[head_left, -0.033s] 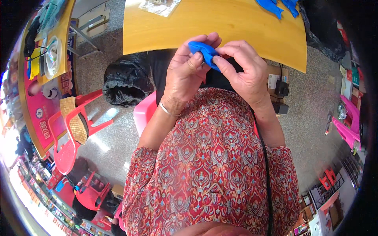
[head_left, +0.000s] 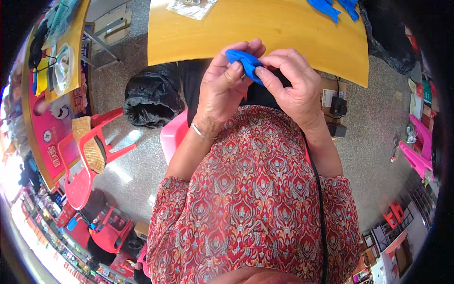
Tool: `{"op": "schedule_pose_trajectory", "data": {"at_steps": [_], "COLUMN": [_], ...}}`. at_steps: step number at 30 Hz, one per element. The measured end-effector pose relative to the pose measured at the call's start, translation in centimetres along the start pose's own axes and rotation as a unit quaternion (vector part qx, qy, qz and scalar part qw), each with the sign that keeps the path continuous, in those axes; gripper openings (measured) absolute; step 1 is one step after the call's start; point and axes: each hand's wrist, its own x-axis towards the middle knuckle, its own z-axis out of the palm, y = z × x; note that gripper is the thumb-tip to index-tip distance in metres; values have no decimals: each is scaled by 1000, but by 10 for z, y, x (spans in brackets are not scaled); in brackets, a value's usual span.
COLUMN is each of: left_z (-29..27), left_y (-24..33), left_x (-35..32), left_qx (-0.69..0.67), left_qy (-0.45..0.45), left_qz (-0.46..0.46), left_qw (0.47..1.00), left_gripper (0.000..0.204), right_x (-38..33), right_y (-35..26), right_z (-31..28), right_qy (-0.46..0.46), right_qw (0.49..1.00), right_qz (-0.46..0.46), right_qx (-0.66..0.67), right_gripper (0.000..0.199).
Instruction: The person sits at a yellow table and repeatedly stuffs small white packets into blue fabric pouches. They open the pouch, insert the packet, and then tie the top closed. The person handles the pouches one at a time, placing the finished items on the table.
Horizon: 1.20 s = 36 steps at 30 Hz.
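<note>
A folded piece of soft blue cloth is held up between both hands, just over the near edge of the yellow table. My left hand cups it from the left, thumb pressed on its front and fingers behind. With thumb and index finger, my right hand pinches its right end. The parts of the cloth inside the fingers are hidden. More blue cloth pieces lie on the table's far right, and a clear plastic bag lies at its far left.
A black plastic bag stands open on the floor left of my legs, near a pink stool. Farther left is a red chair. Another black bag hangs by the table's right end, and a cardboard box sits below.
</note>
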Motion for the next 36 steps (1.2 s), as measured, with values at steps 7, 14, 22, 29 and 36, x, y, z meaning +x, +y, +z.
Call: {"op": "schedule_pose_trajectory", "data": {"at_steps": [7,14,22,29,36], "left_z": [-1,-6,0,2,-10], "left_y": [-2,-6,-7,-10,-9], "left_x": [3,3,6,5,10], "left_qx": [2,-4,45,63,-35], "left_qy": [59,80,64,85,65], "left_qz": [-34,-37,-15,-39,-40], "left_qw": [998,996,997,994,996], "left_gripper": [32,27,26,27,26], "right_x": [-6,-11,-4,-6,-12], "right_y": [14,8,15,21,16], "right_z": [9,7,6,10,4], "right_qy": [24,8,22,38,13], "right_qw": [999,998,997,997,990], "right_qz": [21,64,-34,-22,123], "right_qx": [-13,3,-59,-55,62], "right_gripper": [13,19,21,18,17]}}
